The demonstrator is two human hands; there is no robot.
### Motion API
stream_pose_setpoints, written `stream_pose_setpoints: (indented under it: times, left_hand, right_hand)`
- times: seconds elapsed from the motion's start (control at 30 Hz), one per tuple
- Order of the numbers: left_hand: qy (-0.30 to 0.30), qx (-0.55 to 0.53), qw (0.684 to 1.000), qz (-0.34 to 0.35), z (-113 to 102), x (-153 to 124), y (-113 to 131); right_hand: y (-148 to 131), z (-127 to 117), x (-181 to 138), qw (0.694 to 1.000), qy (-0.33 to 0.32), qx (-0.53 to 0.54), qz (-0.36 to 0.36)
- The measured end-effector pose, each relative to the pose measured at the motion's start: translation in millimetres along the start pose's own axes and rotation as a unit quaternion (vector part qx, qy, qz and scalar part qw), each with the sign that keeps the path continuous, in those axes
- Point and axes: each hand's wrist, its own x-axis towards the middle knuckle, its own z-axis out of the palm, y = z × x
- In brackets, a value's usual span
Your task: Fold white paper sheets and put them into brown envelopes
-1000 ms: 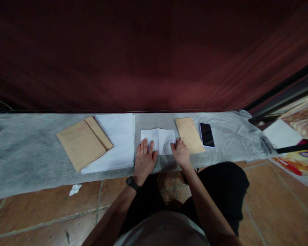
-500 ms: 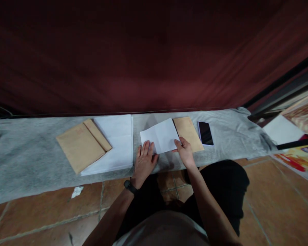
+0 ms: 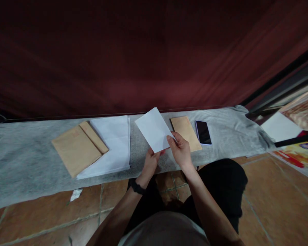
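Note:
A folded sheet of white paper (image 3: 154, 130) is tilted above the grey cloth, with both hands on it. My right hand (image 3: 180, 150) pinches its lower right edge, thumb on top. At the bottom corner my left hand (image 3: 151, 162) grips from below; its fingers are partly hidden under the sheet. Just right of the paper lies a brown envelope (image 3: 187, 132), partly behind my right hand. On the left, several brown envelopes (image 3: 75, 148) rest over the corner of a stack of white paper sheets (image 3: 113, 136).
A phone (image 3: 203, 132) lies right of the single envelope. The grey cloth (image 3: 23, 153) covers a long narrow surface against a dark red curtain (image 3: 143, 68). A white scrap (image 3: 76, 194) is on the tiled floor. A colourful printed box (image 3: 303, 153) stands at far right.
The paper was low over the cloth with its crease showing; now it is folded smaller, lifted and turned. My left hand has gone from lying flat to gripping the paper's bottom corner.

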Motion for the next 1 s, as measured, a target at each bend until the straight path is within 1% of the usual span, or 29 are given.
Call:
stream_pose_setpoints:
  times: [0.03,0.1,0.17,0.27,0.37,0.47,0.5,0.57,0.6,0.67,0.73,0.8,0.83,0.87,0.93,0.97,1.0]
  left_hand:
    - [0.01,-0.031,0.999,-0.025,-4.9,-3.5,-1.8]
    - [0.047,-0.06,0.996,-0.046,-16.0,-10.6,-4.8]
    - [0.072,-0.029,0.996,-0.042,-25.8,-15.2,-6.7]
    - [0.062,0.025,0.996,-0.053,-31.9,-15.6,-6.9]
    - [0.044,0.029,0.997,-0.055,-26.7,-10.7,-2.8]
    - [0.025,-0.003,0.999,-0.032,-16.3,-4.4,4.8]
    - [0.018,-0.019,0.999,-0.026,-13.1,-2.6,7.4]
    - [-0.01,-0.047,0.998,-0.039,-8.6,-0.6,11.6]
    - [-0.029,-0.057,0.996,-0.054,-7.7,-0.8,13.0]
    - [-0.064,-0.063,0.992,-0.089,-9.0,-5.0,14.5]
    - [-0.1,-0.018,0.99,-0.1,-14.8,-14.7,15.1]
    - [-0.134,0.081,0.985,-0.073,-24.8,-29.6,16.4]
    - [-0.139,0.136,0.98,-0.038,-31.0,-38.2,17.6]
    - [-0.129,0.182,0.975,0.008,-37.6,-47.0,19.5]
    - [-0.074,0.267,0.952,0.131,-51.0,-62.6,24.6]
    - [-0.025,0.306,0.933,0.19,-57.4,-68.4,27.4]
    - [0.017,0.344,0.91,0.229,-63.4,-72.1,30.1]
  right_hand:
    - [4.4,0.3,-0.2,1.0,0.0,-0.016,0.003]
    - [15.3,2.7,-0.7,0.999,-0.006,-0.022,0.022]
    - [25.7,7.5,-1.9,0.999,-0.016,-0.004,0.045]
    - [32.9,16.5,-5.6,0.997,-0.025,0.033,0.065]
    - [25.8,21.6,-9.3,0.997,-0.044,0.038,0.058]
    - [8.9,19.2,-10.5,0.998,-0.067,-0.012,0.001]
    - [3.2,17.2,-10.4,0.996,-0.076,-0.039,-0.031]
    - [-5.4,12.4,-9.8,0.983,-0.102,-0.106,-0.11]
    - [-7.4,10.2,-9.6,0.971,-0.12,-0.146,-0.15]
    - [-5.6,6.7,-9.6,0.936,-0.16,-0.226,-0.218]
    - [3.5,4.6,-11.0,0.9,-0.196,-0.288,-0.263]
    - [17.3,3.2,-14.3,0.877,-0.216,-0.323,-0.282]
    - [24.9,2.6,-16.8,0.873,-0.22,-0.332,-0.282]
    - [32.4,1.9,-19.7,0.872,-0.221,-0.337,-0.277]
    - [45.6,0.1,-26.6,0.88,-0.221,-0.334,-0.257]
    - [50.9,-1.2,-30.2,0.885,-0.222,-0.327,-0.245]
    - [55.2,-2.9,-33.6,0.891,-0.223,-0.318,-0.233]
